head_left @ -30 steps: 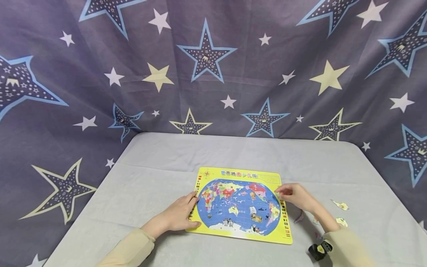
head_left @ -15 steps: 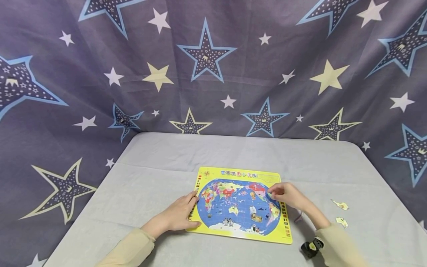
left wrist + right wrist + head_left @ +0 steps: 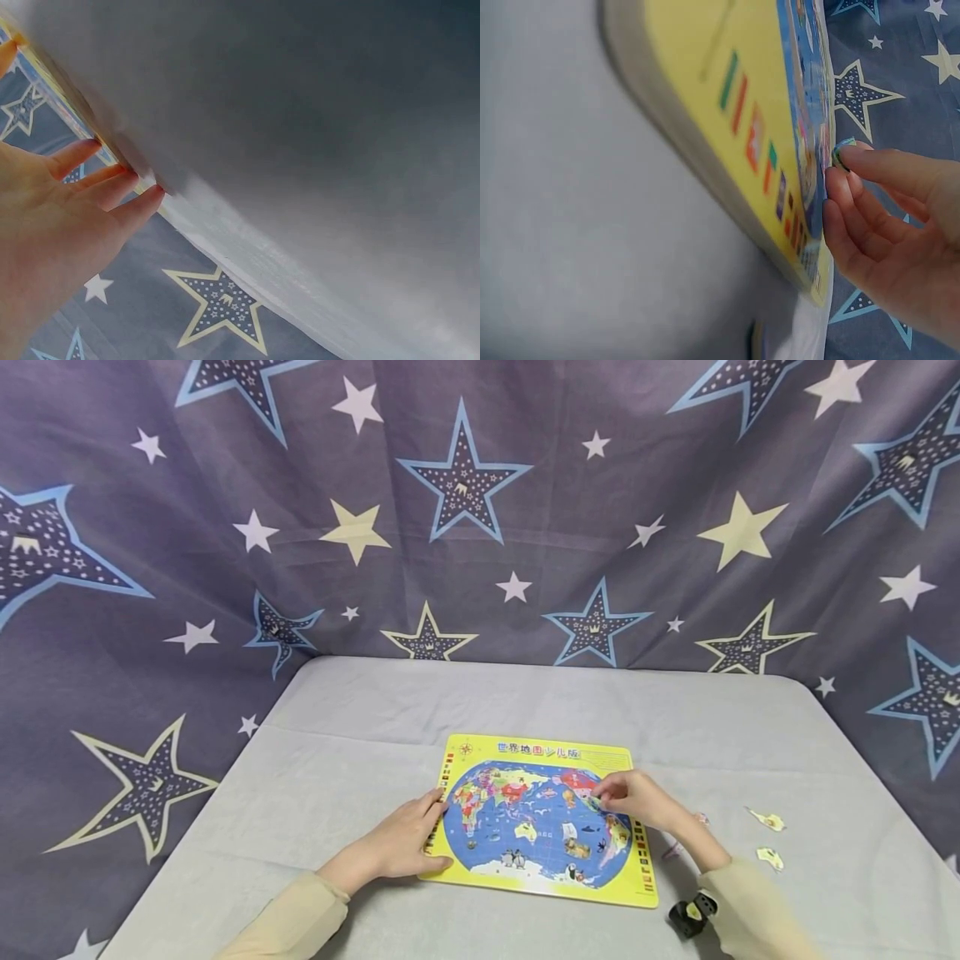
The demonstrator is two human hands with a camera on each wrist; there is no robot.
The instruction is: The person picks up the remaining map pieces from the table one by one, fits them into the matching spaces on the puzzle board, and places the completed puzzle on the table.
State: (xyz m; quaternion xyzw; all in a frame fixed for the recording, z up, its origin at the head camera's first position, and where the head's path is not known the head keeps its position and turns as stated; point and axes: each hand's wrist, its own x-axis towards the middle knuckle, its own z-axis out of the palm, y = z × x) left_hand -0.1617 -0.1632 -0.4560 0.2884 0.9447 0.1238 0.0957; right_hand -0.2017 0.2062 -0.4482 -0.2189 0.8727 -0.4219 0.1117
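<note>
On a grey-covered table [image 3: 360, 718], the yellow-bordered world map board [image 3: 551, 893] lay flat toward five o'clock in the head view. Around its centre, the left hand [image 3: 405, 839] was at nine o'clock, fingers extended and touching the board's edge, gripping nothing. The right hand [image 3: 641, 797] pinched a small green-and-blue piece [image 3: 837, 156] between thumb and fingers over the map, between two and three o'clock. Two loose cutouts [image 3: 769, 858] lay near three o'clock, well apart from the board; a pinkish piece [image 3: 672, 852] lay near its edge, between three and four.
</note>
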